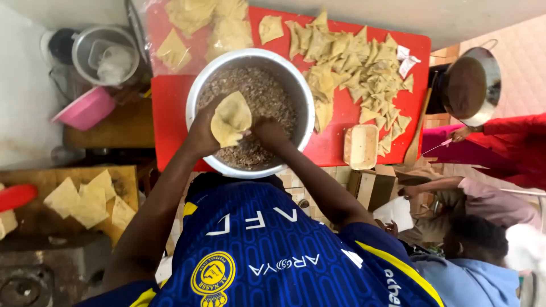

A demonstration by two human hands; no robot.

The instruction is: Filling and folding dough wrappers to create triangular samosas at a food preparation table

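My left hand point(203, 132) holds a pale folded pastry cone point(230, 119) over a large metal bowl point(196, 96) of brown minced filling point(267, 94). My right hand point(268, 132) is beside the cone with its fingers bunched at the cone's mouth, just above the filling; what it pinches is too small to tell. The bowl rests on a red table point(170, 113). A heap of folded triangular pastries point(352, 62) lies on the table to the right of the bowl.
A small pale rectangular tub point(360, 146) sits right of the bowl. Flat pastry sheets point(88, 200) lie on a wooden board at left. A pink bowl point(88, 109) and a metal pot point(105, 54) stand upper left. Other people and a dark pan point(469, 85) are at right.
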